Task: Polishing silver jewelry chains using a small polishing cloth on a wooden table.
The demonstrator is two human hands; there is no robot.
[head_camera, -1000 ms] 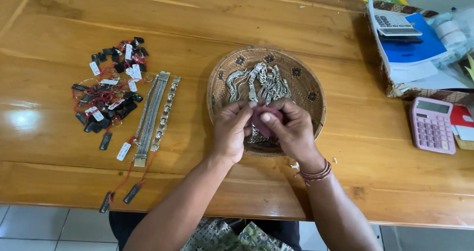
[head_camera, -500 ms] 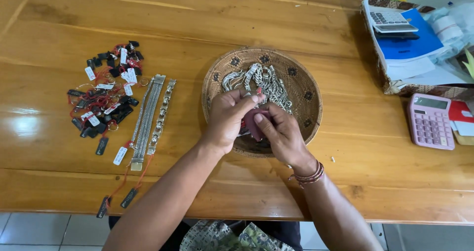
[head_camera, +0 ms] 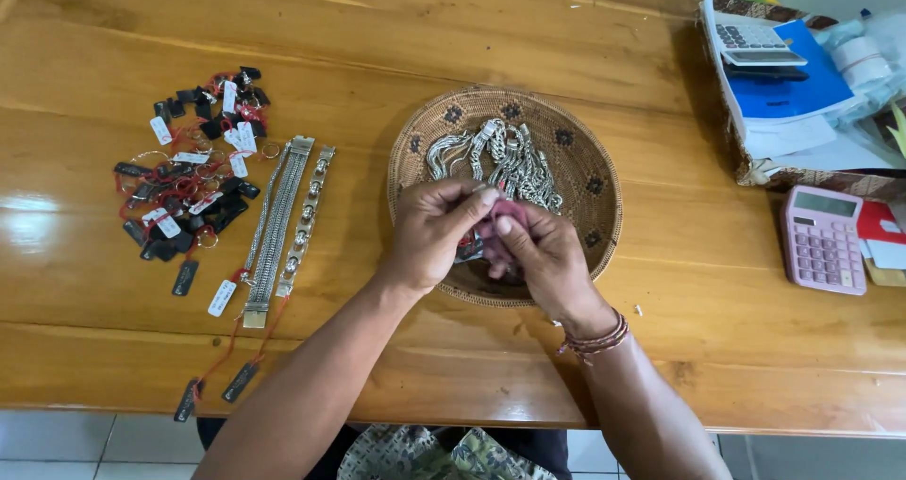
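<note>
A round woven tray (head_camera: 587, 155) lies on the wooden table (head_camera: 377, 36) and holds a heap of silver chain bracelets (head_camera: 500, 159). Over its near half, my left hand (head_camera: 429, 230) and my right hand (head_camera: 547, 258) are pressed together around a small pink cloth (head_camera: 505, 218). A piece of silver jewellery seems pinched inside the cloth, mostly hidden by my fingers. My right wrist wears a beaded band (head_camera: 595, 338).
Left of the tray lie two flat silver bracelets with tags (head_camera: 283, 225) and a pile of black and white tags on red strings (head_camera: 193, 173). At the right stand a pink calculator (head_camera: 823, 239), a basket with a blue book and grey calculator (head_camera: 769, 65).
Both hands have stayed over the tray's near half, fingers shifting slightly around the pink cloth. The camera view has drifted a little.
</note>
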